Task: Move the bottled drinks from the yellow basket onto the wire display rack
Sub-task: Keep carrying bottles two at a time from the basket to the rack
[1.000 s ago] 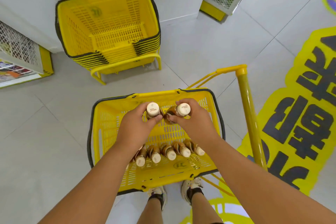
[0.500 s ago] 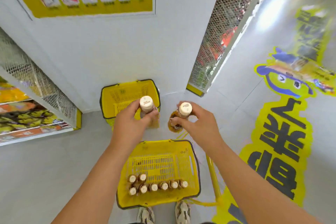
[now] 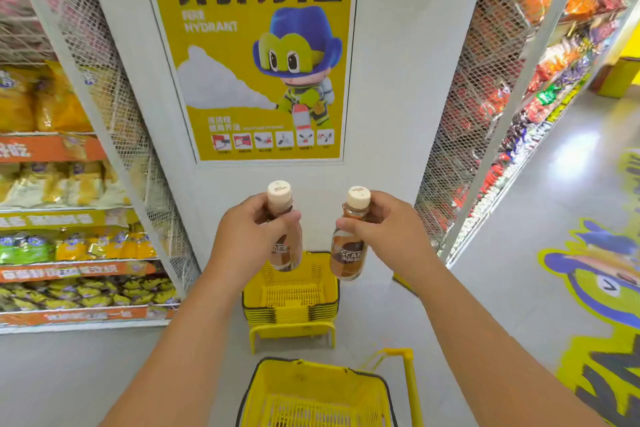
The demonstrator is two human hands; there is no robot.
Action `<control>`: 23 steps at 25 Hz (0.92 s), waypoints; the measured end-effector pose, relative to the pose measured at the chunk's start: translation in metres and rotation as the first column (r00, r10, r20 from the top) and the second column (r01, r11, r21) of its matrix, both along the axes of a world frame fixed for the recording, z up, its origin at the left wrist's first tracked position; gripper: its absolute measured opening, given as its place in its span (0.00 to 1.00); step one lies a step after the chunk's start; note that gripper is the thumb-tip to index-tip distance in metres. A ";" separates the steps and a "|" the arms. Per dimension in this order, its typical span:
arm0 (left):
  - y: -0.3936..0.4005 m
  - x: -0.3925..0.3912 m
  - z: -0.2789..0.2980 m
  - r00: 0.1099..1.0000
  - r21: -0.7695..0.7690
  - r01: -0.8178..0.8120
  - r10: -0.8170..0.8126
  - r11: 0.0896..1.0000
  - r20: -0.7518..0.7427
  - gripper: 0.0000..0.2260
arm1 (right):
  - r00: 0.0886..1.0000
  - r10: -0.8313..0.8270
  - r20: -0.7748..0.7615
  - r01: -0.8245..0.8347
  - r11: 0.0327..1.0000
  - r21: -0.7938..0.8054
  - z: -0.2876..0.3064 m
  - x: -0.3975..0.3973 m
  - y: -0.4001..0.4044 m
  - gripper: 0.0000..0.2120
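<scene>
Since a second ago both brown coffee bottles with cream caps have risen from over the yellow plastic basket (image 3: 313,392) to chest height before the yellow fire-hydrant poster (image 3: 256,48). The left hand (image 3: 249,236) grips one bottle (image 3: 282,218) by its neck, the right hand (image 3: 377,229) the other (image 3: 349,243); wire mesh racks (image 3: 485,114) flank them.
</scene>
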State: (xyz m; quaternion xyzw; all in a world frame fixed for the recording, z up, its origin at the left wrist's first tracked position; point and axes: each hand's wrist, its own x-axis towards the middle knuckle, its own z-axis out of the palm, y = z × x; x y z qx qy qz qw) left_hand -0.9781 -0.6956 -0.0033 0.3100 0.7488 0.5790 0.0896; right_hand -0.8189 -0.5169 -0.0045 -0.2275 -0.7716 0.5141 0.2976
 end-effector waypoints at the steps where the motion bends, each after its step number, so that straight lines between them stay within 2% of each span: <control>1: -0.006 0.007 0.010 1.000 0.016 -0.012 0.012 1.000 0.009 0.06 | 1.000 0.022 -0.008 -0.022 1.000 0.008 0.011 0.002 0.002 0.16; 4: -0.019 0.026 0.035 0.998 0.030 -0.049 0.048 0.998 0.033 0.07 | 0.995 0.098 -0.033 -0.097 0.995 0.026 0.045 0.006 0.006 0.15; 12: -0.048 0.054 0.103 0.980 0.080 -0.192 0.195 0.978 -0.033 0.10 | 0.937 0.342 -0.072 -0.332 0.935 0.124 0.118 0.003 -0.006 0.15; 15: -0.079 0.061 0.124 0.957 0.105 -0.281 0.287 0.954 -0.046 0.10 | 0.886 0.453 -0.101 -0.439 0.888 0.136 0.141 -0.009 -0.031 0.17; 18: -0.120 0.070 0.138 0.931 0.132 -0.352 0.362 0.927 -0.059 0.09 | 0.822 0.552 -0.139 -0.537 0.833 0.130 0.152 -0.025 -0.063 0.13; 23: -0.218 0.096 0.149 0.832 0.156 -0.536 0.551 0.830 -0.073 0.12 | 0.679 0.721 -0.138 -0.707 0.693 0.138 0.165 -0.049 -0.152 0.12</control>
